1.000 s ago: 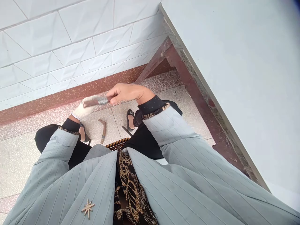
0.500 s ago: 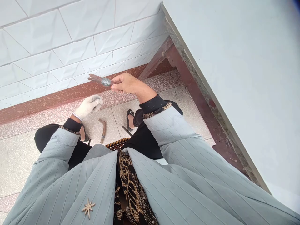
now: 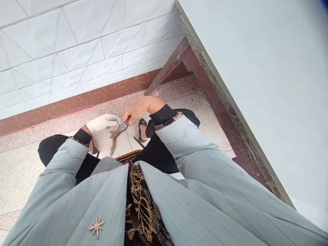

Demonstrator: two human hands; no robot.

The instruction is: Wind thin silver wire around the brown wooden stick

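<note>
Filling the bottom of the frame, the coat [image 3: 99, 194] is closest. Past it, around mid-frame, the right hand [image 3: 138, 108] is clamped on the upper end of a stick [image 3: 116, 134], probably so the wire [image 3: 123, 127] isn't covered. The stick slants, long axis upper right to lower left, ragged end pointing lower left. The gloved left hand [image 3: 103, 123] is just beside it, fingers curled; can't tell if they pinch anything. Glove's likely for sharp wire. Beyond, another stick [image 3: 112, 147] lies on the floor [image 3: 20, 171], then the wall [image 3: 87, 20].
</note>
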